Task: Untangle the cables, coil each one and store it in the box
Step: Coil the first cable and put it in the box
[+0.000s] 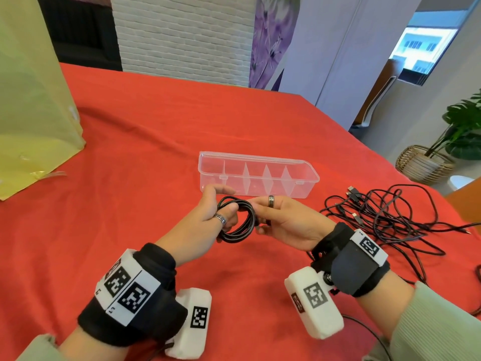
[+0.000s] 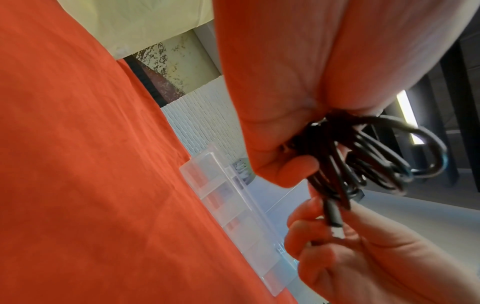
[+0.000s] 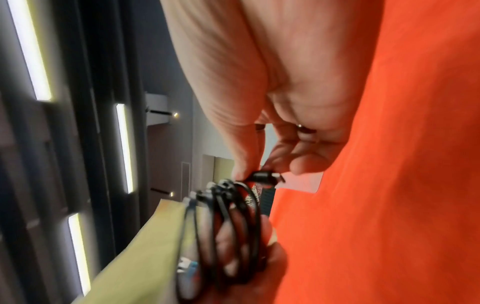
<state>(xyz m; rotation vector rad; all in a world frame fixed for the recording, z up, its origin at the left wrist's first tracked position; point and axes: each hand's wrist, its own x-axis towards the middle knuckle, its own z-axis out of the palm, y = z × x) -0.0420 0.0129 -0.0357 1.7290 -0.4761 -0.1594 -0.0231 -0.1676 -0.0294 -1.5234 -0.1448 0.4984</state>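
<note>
One coiled cable (image 1: 237, 220), two hands' fingers (image 1: 229, 190) gripping; one box (image 1: 256, 174)

No text, label or number is legible.

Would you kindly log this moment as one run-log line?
left hand: holds coiled black cable | right hand: pinches its plug | clear box: open, empty | tangled cables: on red cloth

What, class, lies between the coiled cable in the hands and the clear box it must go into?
Nothing visible. The coiled black cable is held by the left hand and right hand just in front of the lidless clear compartment box; only bare red tablecloth lies between.
</note>
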